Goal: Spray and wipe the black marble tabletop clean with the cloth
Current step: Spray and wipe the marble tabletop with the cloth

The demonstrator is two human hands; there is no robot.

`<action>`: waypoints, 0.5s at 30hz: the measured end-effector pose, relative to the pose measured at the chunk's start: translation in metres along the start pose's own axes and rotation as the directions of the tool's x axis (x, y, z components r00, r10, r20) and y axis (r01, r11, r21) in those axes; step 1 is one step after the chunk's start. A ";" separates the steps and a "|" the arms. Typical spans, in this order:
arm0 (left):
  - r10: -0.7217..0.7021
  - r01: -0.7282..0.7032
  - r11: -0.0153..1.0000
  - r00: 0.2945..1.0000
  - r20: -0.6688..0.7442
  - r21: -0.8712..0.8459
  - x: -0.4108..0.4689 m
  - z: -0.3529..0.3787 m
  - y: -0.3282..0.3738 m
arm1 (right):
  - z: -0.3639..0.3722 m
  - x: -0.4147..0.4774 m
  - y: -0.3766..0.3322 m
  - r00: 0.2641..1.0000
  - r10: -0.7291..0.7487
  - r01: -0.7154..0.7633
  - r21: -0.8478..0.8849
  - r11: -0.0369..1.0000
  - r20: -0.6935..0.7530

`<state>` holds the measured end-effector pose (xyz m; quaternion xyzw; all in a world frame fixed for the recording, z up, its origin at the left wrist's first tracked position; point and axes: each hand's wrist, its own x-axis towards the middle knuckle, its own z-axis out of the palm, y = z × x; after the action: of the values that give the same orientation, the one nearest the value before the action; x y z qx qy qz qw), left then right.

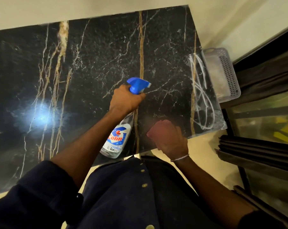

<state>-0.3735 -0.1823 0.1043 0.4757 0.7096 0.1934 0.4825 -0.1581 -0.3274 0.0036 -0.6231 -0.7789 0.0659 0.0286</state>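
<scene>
The black marble tabletop with gold and white veins fills most of the head view. My left hand grips the neck of a clear spray bottle with a blue trigger head, nozzle pointing right over the table. My right hand is closed on a reddish-brown cloth at the table's near right edge; the cloth is blurred. White scribble marks cover the tabletop's right end.
A grey perforated plastic basket stands just off the table's right end. Dark curtains and a window frame are further right. A bright light glare reflects on the left part of the marble.
</scene>
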 end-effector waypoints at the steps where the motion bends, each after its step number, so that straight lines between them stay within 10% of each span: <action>1: 0.001 -0.001 1.000 1.000 0.002 0.004 0.000 0.000 0.000 | -0.001 -0.002 0.010 0.999 0.027 -0.027 0.001 1.000 -0.038; 10: 0.023 -0.023 1.000 1.000 0.003 0.020 0.003 -0.001 0.007 | -0.013 0.001 0.061 0.924 0.372 -0.368 0.056 0.928 -0.086; 15: 0.050 -0.051 0.998 0.998 0.022 0.039 0.004 0.010 0.017 | -0.006 0.000 0.034 0.985 0.169 -0.169 -0.015 0.985 -0.025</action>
<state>-0.3568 -0.1725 0.1101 0.5050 0.6960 0.1865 0.4751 -0.1249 -0.3198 0.0051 -0.6878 -0.7234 0.0540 0.0270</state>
